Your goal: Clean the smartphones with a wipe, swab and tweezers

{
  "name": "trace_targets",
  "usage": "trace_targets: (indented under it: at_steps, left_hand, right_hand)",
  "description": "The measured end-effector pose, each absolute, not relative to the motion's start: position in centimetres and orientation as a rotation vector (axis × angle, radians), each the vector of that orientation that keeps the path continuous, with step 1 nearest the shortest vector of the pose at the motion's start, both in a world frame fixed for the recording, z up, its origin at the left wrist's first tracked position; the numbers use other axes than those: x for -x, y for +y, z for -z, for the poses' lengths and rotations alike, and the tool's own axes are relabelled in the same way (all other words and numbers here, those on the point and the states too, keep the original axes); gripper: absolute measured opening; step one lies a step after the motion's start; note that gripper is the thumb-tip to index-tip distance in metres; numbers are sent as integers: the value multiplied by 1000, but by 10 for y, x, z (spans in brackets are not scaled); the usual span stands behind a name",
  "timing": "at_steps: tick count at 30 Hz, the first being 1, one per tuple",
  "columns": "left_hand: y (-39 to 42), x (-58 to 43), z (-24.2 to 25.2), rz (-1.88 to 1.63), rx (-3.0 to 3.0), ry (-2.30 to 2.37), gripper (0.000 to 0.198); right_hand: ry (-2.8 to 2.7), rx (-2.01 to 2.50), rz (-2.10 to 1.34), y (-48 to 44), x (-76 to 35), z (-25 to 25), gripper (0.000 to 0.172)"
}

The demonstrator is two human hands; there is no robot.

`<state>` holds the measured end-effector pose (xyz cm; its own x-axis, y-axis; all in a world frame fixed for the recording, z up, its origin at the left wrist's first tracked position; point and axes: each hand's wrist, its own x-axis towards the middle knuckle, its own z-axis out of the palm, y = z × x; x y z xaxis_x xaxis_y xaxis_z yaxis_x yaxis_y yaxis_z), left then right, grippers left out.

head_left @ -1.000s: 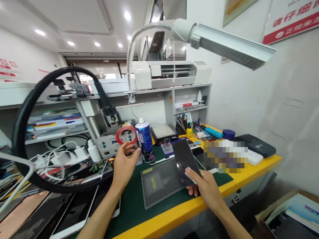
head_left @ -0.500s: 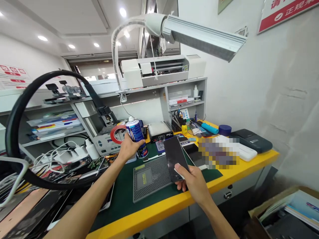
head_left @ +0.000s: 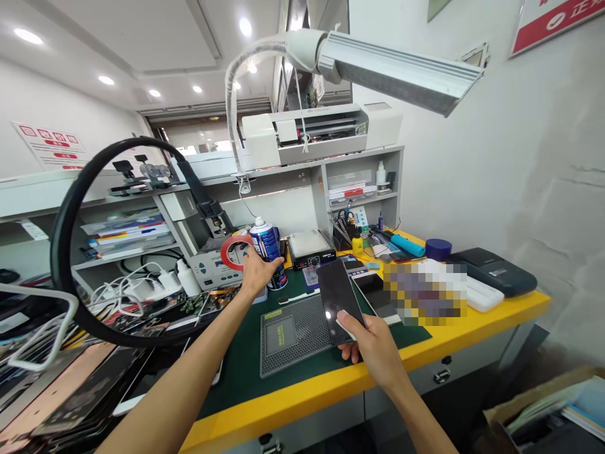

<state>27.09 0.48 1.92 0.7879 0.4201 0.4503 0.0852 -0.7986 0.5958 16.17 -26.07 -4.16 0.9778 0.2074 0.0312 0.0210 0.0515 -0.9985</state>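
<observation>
My left hand (head_left: 259, 272) reaches to the back of the bench and is closed around a blue spray can (head_left: 267, 236) with a white top. Its thumb lies across the front of the can; the other fingers are partly hidden. A red tape roll (head_left: 227, 253) stands upright just left of the can, beside those fingers. My right hand (head_left: 373, 343) holds a dark smartphone (head_left: 339, 293), screen up and tilted, over the right side of a grey perforated mat (head_left: 300, 362). A small white piece, too small to make out, shows under my right thumb on the screen.
A white-framed phone (head_left: 378, 296) lies right of the held one. A black-hosed tool (head_left: 66, 271) loops at left over piled phone parts (head_left: 70, 391). Behind are a small scale (head_left: 309, 246) and a yellow bottle (head_left: 358, 243). A lamp (head_left: 401, 69) hangs above.
The view has turned slightly left, so everything sits farther right. My left hand remains at the spray can, and a bright reflection now shows on the held smartphone's screen.
</observation>
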Motion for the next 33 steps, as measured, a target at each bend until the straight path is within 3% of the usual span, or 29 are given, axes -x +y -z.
trace_targets:
  at_steps: [17, 33]
  left_hand:
    - [7, -274, -15, -772, -2395, 360, 76]
    - [-1, -265, 18, -929, -2232, 457, 65]
  right_hand:
    - [-177, 1574, -117, -257, -160, 43, 53]
    - [-114, 1652, -96, -254, -161, 47, 54]
